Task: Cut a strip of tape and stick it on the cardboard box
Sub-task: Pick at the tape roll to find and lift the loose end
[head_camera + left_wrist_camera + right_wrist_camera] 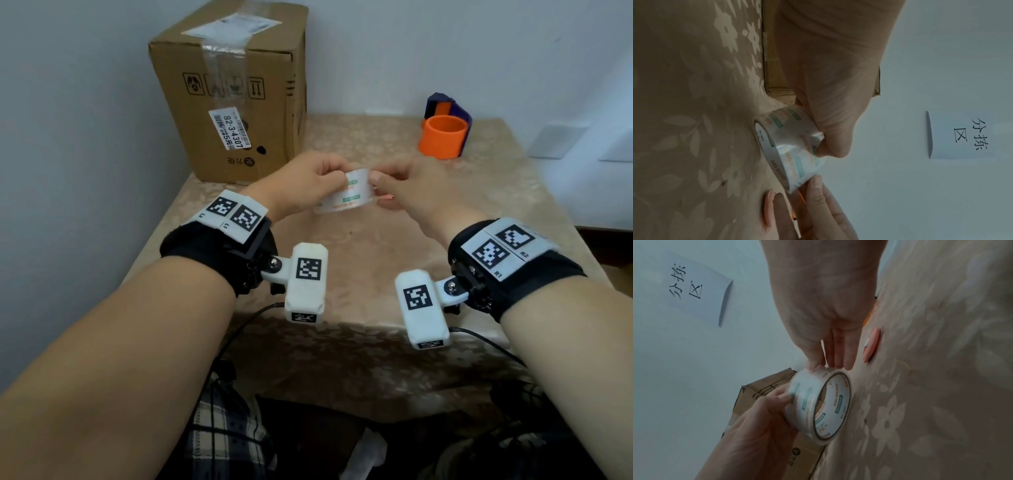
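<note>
Here both hands hold the roll of tape (346, 192) above the table (376, 246), in front of the cardboard box (236, 102). The left hand (301, 185) grips the roll, fingers curled round its outer face. The right hand (411, 192) pinches the roll's opposite edge with its fingertips (835, 360). A flat pink object (871, 345) lies on the table just beside the right hand. To the right of the box stands an orange cup (443, 137).
</note>
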`<state>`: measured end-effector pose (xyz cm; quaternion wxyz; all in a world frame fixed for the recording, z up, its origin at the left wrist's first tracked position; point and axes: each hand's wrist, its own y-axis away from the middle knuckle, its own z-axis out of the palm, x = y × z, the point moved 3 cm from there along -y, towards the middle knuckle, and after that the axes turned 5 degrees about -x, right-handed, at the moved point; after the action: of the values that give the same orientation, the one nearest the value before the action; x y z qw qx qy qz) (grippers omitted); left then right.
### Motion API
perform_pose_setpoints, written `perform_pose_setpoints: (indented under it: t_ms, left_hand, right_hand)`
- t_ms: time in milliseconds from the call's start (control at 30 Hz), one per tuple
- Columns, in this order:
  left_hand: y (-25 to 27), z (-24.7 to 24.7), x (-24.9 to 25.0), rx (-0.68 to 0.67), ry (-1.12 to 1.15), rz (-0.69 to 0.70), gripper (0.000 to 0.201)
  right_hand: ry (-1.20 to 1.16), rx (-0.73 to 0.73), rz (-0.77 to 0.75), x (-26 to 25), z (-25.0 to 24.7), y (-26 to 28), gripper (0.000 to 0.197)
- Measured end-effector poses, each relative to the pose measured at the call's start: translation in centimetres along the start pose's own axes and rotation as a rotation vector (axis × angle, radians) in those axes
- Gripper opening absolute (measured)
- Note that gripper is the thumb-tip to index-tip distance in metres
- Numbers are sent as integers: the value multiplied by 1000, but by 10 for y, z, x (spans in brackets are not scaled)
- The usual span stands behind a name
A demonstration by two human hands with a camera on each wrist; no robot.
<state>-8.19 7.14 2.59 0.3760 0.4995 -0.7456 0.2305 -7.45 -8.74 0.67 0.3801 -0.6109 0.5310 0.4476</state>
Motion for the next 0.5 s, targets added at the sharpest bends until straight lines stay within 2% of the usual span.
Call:
perform_pose_setpoints:
  t_ms: [100,267,400,500]
  left_hand:
    - [1,0,-1,4,22,10,23]
    - [2,0,-3,21,85,-1,22]
    - [0,0,-2,27,53,-3,18]
    - [-1,-4,-1,54,28,-4,15]
  right_hand:
    - [-47,68,1,1,0,-2,12]
    - [92,101,-66,-3,5,-3,6]
    - [210,63,-84,-3,3,-5,11]
    - [125,24,-13,-4,0,-5,21]
